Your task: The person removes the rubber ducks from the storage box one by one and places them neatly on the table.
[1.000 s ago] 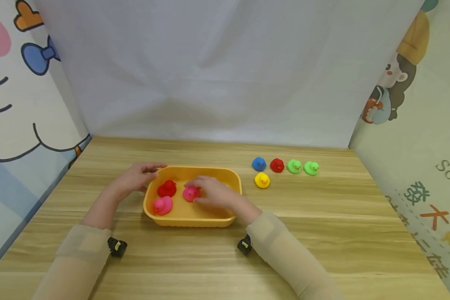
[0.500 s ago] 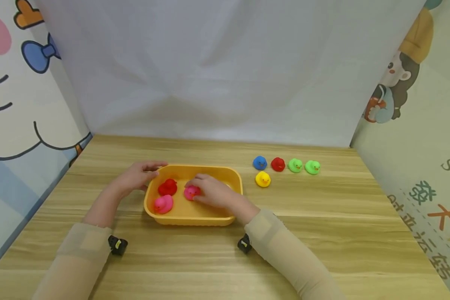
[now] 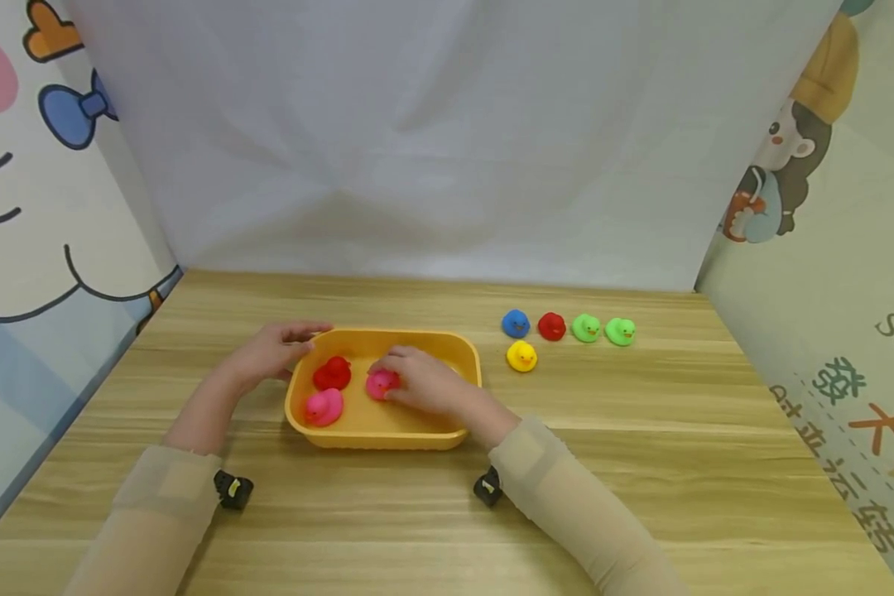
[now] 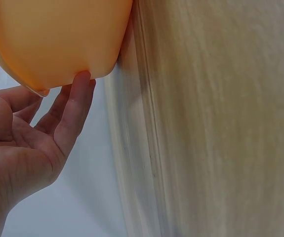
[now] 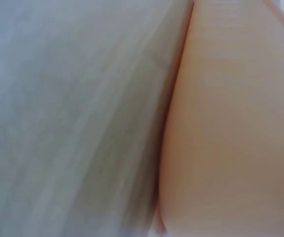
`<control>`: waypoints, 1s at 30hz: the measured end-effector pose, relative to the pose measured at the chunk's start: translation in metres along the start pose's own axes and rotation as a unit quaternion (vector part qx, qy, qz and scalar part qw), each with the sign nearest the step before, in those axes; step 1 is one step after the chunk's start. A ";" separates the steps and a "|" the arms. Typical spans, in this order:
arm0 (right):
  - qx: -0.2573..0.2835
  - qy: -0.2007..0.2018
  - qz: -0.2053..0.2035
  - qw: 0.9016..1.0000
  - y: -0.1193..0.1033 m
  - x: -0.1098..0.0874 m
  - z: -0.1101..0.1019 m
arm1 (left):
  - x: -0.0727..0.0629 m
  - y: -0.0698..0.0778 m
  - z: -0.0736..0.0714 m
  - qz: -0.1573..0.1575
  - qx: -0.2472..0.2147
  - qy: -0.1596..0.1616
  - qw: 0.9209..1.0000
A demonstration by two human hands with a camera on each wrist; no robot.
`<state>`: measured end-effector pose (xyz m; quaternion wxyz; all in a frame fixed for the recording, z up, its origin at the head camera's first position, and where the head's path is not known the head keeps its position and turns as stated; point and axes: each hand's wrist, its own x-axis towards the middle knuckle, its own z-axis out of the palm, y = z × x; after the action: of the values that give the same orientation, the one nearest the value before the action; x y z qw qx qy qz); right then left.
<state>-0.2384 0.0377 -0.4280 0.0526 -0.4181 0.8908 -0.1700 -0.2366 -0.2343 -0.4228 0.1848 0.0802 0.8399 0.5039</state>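
A yellow-orange plastic basin stands on the table in the head view. Inside, at its left end, are a red rubber duck and a pink rubber duck. My right hand reaches over the basin's right side and grips a second pink rubber duck near the basin's middle. At the left end, my left hand touches the basin; the left wrist view shows its extended fingers against the outer wall. The right wrist view holds only the basin's side and the tabletop, with the right hand out of sight.
Right of the basin, a blue duck, a red duck and two green ducks form a row. A yellow duck sits in front of the blue one. Behind the wooden table hangs a white cloth.
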 end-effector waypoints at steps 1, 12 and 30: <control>0.001 0.001 0.000 1.000 0.000 -0.001 -0.001 | 0.000 0.000 0.000 0.000 0.001 0.000 1.000; 0.030 0.010 -0.011 0.999 0.000 -0.009 -0.017 | 0.000 -0.002 0.001 -0.001 0.003 0.000 1.000; 0.031 0.025 -0.012 0.999 0.005 -0.034 -0.062 | -0.002 0.002 0.002 0.000 0.000 0.001 1.000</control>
<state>-0.2344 0.0825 -0.3733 0.0411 -0.4225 0.8811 -0.2083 -0.2341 -0.2326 -0.4216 0.1837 0.0799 0.8403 0.5037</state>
